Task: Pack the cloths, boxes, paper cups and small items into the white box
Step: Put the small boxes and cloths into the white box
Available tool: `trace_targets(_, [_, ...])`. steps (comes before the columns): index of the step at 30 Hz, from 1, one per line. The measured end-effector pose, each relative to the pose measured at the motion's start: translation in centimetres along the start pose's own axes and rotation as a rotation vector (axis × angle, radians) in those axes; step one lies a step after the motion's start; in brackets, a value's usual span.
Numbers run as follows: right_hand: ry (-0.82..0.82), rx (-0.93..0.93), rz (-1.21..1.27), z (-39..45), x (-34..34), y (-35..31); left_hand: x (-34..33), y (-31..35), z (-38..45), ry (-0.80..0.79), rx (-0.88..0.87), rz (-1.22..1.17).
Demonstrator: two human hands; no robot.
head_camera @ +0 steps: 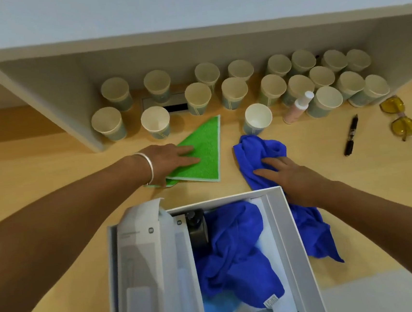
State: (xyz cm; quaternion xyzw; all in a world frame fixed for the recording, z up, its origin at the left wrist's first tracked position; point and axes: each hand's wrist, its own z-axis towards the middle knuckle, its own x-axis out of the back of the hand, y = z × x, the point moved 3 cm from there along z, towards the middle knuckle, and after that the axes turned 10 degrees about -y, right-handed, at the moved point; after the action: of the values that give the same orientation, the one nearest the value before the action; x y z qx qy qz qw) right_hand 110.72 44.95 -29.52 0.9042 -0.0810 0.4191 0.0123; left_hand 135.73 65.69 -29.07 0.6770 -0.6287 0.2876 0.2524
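The white box (287,236) stands open at the desk's (379,189) near edge, holding upright grey cartons (144,262) along its left wall and a crumpled blue cloth (234,248) beside them. A second blue cloth (262,155), bunched and trailing past the box's right wall, lies under the right hand (292,177), whose fingers are spread flat. The left hand (170,161) presses flat, fingers together, on a green cloth (204,153) folded into a triangle; paper cups (258,118) crowd the far edge.

Small square logo marks were seen on two grey boxes (143,250) in white box (278,214); label on blue cloth (234,248) was unreadable.
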Motion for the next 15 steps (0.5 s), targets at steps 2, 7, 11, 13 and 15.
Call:
trace_targets(2, [0.06,0.013,0.024,0.0,-0.3,-0.2,0.2,0.5,0.1,0.003,0.009,-0.022])
trace_targets(7, [0.128,0.033,0.268,-1.7,-0.8,-0.3,1.7,1.0,-2.1,0.043,0.045,-0.168])
trace_targets(11, [0.229,-0.025,0.426,-4.6,0.4,0.3,3.1,0.7,-7.0,0.232,0.117,-0.365])
trace_targets(13, [0.315,-0.031,0.468,-6.8,1.7,0.4,3.7,0.9,-10.0,0.367,0.147,-0.436])
trace_targets(15, [0.38,-0.023,0.468,-9.1,3.6,0.1,4.1,1.5,-13.0,0.487,0.178,-0.478])
